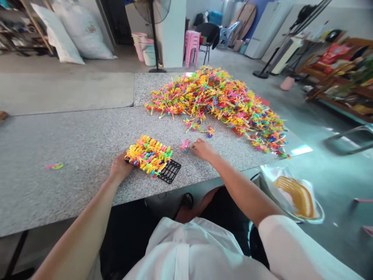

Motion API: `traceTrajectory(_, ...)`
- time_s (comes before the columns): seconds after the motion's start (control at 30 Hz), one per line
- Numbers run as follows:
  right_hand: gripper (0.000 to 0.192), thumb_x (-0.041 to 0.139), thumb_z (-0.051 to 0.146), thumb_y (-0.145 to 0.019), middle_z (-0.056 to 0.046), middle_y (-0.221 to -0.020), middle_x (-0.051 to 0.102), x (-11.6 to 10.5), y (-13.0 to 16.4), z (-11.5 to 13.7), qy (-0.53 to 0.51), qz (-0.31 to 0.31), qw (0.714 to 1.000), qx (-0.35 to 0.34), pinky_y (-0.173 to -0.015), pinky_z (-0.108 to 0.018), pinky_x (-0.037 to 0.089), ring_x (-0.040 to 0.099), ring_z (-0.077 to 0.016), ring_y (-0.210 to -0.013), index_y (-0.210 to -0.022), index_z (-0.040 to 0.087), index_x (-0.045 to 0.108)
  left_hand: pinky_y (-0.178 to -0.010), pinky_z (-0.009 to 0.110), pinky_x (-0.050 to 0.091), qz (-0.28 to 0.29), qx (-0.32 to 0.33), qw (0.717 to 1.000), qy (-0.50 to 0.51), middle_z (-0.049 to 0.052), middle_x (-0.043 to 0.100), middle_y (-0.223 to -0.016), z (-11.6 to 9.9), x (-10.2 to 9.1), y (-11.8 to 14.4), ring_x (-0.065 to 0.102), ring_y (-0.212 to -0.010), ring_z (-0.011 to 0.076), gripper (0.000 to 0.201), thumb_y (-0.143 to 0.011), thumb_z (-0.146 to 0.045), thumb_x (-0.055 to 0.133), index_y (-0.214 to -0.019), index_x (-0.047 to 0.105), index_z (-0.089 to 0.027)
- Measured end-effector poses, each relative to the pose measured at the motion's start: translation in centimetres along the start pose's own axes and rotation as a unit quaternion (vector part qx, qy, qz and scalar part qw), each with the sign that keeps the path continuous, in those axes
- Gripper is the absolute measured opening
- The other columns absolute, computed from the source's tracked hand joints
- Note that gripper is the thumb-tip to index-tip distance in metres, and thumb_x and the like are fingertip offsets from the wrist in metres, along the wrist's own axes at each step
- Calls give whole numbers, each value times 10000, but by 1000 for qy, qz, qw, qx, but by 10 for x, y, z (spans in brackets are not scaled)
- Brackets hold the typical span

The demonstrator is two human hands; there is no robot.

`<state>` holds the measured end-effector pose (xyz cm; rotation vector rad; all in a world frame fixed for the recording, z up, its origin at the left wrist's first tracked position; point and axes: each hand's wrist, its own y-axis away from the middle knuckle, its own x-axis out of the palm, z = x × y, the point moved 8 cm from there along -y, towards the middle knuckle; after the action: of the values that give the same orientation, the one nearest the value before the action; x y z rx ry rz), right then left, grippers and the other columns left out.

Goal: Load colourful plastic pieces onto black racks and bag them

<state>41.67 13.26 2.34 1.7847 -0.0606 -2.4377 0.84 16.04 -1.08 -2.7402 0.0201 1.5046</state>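
The left hand [120, 168] grips the toy-filled black rack [170, 172] while, just beside the rack, the right hand [203, 149] pinches a pink toy [184, 145].

black grid rack [170, 172]: flat on table, mostly filled | pink toy piece [184, 146]: loose, just beside rack

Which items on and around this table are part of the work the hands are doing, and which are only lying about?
In use:
left hand steadying the black grid, partly filled with coloured pieces
right hand at a pink piece
big pile of coloured pieces

Lying about:
stray piece far left on the table
yellow basket in a bag
standing fan
pink stools
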Motion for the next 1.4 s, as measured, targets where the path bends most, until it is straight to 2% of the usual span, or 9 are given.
traceTrajectory(0.07,189,643,209,-986,-102,-1091,786,5,14,3,-91,-36,994,37,-850,-289,527,725,-211,-948,-1098,167,790,-1017,398,577,0,11,1000,0,54,796,-1187,-2,1,1,725,-1190,351,284,-866,-343,652,-1110,763,-250)
traceTrajectory(0.13,176,618,253,-998,-59,-877,782,17,32,12,-220,-46,971,80,-730,-271,531,713,-183,-762,-1068,161,750,-1052,388,565,3,38,999,-3,74,798,-1185,-6,3,2,723,-1199,334,288,-852,-325,650,-1094,773,-228)
traceTrajectory(0.23,146,580,256,-988,1,-667,720,46,59,46,-382,5,919,98,-579,-246,503,645,-152,-541,-962,187,705,-1127,394,528,13,93,996,-8,95,796,-1223,-15,7,2,708,-1233,313,299,-822,-333,683,-1075,791,-215)
traceTrajectory(0.3,124,597,225,-957,11,-622,706,61,75,69,-417,41,902,108,-540,-236,488,632,-146,-494,-875,201,688,-1145,393,514,17,113,993,-9,90,786,-1278,-19,9,3,699,-1253,307,317,-811,-358,715,-1085,802,-225)
traceTrajectory(0.5,71,656,214,-933,3,-731,769,79,101,96,-382,30,915,127,-620,-235,519,739,-180,-626,-948,220,725,-1151,406,501,18,120,993,-17,89,771,-1312,-21,11,3,686,-1266,306,380,-800,-356,738,-1156,798,-239)
traceTrajectory(0.7,199,677,241,-958,-86,-1044,839,74,101,109,-216,-22,972,85,-803,-286,524,790,-267,-992,-1130,226,776,-1127,415,508,25,120,992,-20,94,762,-1308,-21,12,5,686,-1222,305,369,-833,-393,727,-1155,820,-238)
traceTrajectory(0.87,211,665,216,-961,-98,-1056,833,75,98,117,-139,-33,987,69,-820,-279,502,776,-256,-983,-1142,209,774,-1135,405,502,27,122,992,-20,81,760,-1324,-20,13,6,675,-1237,297,383,-838,-387,714,-1180,822,-254)
traceTrajectory(1.17,199,617,310,-1046,-125,-1080,815,84,106,124,-90,-32,993,67,-805,-282,472,768,-257,-998,-1161,189,725,-1132,393,502,28,138,990,-16,84,762,-1293,-20,13,5,681,-1214,291,314,-821,-356,699,-1081,831,-239)
traceTrajectory(1.4,211,596,316,-1063,-128,-1124,803,86,105,130,-84,-23,995,55,-800,-278,472,760,-247,-1011,-1190,186,702,-1115,403,519,24,136,990,-17,88,759,-1307,-18,11,5,684,-1228,310,342,-811,-378,693,-1099,818,-243)
